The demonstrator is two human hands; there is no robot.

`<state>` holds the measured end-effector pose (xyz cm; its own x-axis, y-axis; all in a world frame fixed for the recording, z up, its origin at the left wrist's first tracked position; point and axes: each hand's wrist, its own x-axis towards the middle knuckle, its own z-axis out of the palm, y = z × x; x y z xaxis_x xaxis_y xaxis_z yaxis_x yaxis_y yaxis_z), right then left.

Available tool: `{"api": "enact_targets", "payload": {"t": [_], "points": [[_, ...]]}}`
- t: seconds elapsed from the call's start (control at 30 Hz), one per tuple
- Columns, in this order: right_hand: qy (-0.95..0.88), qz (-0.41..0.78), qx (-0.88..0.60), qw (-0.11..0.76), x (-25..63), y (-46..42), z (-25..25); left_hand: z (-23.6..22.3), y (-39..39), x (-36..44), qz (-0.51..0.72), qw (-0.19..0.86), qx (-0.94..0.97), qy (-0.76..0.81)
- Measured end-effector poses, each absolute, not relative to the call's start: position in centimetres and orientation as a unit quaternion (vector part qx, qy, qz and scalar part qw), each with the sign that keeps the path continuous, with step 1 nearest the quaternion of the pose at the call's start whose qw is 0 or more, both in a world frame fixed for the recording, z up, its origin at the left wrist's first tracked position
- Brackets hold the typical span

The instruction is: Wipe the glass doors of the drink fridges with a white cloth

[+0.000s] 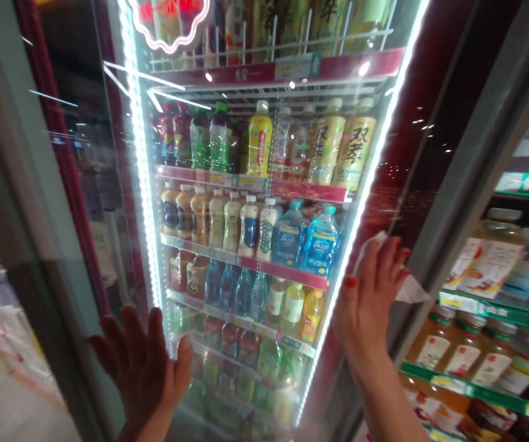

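I face a lit drinks fridge with a glass door (pixel 255 233). My left hand (pixel 142 368) lies flat on the glass at the lower left, fingers spread and empty. My right hand (pixel 372 301) presses a white cloth (pixel 409 288) against the door's right edge, fingers stretched over it. Behind the glass stand rows of bottles: yellow tea bottles (pixel 342 147) on an upper shelf, blue water bottles (pixel 305 236) on the middle shelf.
An open shelf unit (pixel 485 307) with green rails and juice bottles stands at the right. A grey metal post (pixel 471 178) runs diagonally between it and the fridge. At the left are a dark red fridge frame (pixel 69 178) and a light floor (pixel 7 405).
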<state>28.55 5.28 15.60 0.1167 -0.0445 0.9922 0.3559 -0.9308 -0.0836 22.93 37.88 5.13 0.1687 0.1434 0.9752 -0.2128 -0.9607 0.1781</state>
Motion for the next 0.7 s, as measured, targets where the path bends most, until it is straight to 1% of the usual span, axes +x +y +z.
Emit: {"api": "enact_targets", "payload": {"t": [0.07, 0.1, 0.13, 0.23, 0.27, 0.3, 0.33, 0.43, 0.47, 0.5, 0.53, 0.57, 0.63, 0.67, 0.7], "points": [[-0.079, -0.665, -0.721, 0.178, 28.8, 7.2, 17.8, 5.1, 37.6, 23.0, 0.632, 0.132, 0.763, -0.018], [-0.112, -0.664, -0.721, 0.162, 28.5, 9.0, 18.3, 5.2, 37.5, 23.1, 0.633, 0.116, 0.765, -0.018], [-0.174, -0.655, -0.724, 0.128, 28.0, 11.1, 18.2, 5.2, 37.4, 23.1, 0.636, 0.098, 0.765, -0.018], [-0.408, -0.589, -0.697, -0.020, 26.5, 15.8, 17.2, 5.5, 37.2, 23.4, 0.640, 0.073, 0.765, -0.019], [-0.451, -0.568, -0.686, -0.056, 26.4, 16.3, 17.5, 5.7, 37.2, 23.5, 0.638, 0.071, 0.766, -0.019], [-0.460, -0.562, -0.683, -0.073, 26.4, 16.4, 18.4, 5.9, 37.1, 23.7, 0.638, 0.067, 0.767, -0.021], [-0.439, -0.572, -0.689, -0.069, 26.6, 16.2, 20.0, 6.1, 37.1, 23.8, 0.639, 0.062, 0.766, -0.024], [-0.292, -0.633, -0.717, 0.012, 27.5, 16.5, 26.8, 6.6, 37.0, 24.2, 0.652, 0.051, 0.755, -0.043], [-0.266, -0.632, -0.727, 0.031, 27.7, 17.3, 28.7, 6.5, 37.1, 24.3, 0.656, 0.056, 0.751, -0.047], [-0.276, -0.628, -0.727, 0.028, 27.7, 18.5, 30.0, 6.3, 37.1, 24.4, 0.660, 0.069, 0.747, -0.050], [-0.323, -0.616, -0.719, -0.001, 27.7, 19.8, 30.6, 5.9, 37.2, 24.5, 0.662, 0.085, 0.743, -0.052], [-0.392, -0.594, -0.701, -0.049, 27.7, 21.1, 30.5, 5.3, 37.4, 24.7, 0.664, 0.102, 0.738, -0.056], [-0.540, -0.527, -0.635, -0.163, 27.6, 23.0, 29.7, 3.9, 37.7, 25.0, 0.675, 0.128, 0.724, -0.070], [-0.586, -0.497, -0.607, -0.200, 27.6, 23.3, 29.5, 3.1, 37.8, 25.1, 0.680, 0.137, 0.716, -0.079], [-0.605, -0.482, -0.597, -0.213, 27.7, 23.3, 29.9, 2.5, 37.9, 25.3, 0.684, 0.143, 0.710, -0.089]]}}
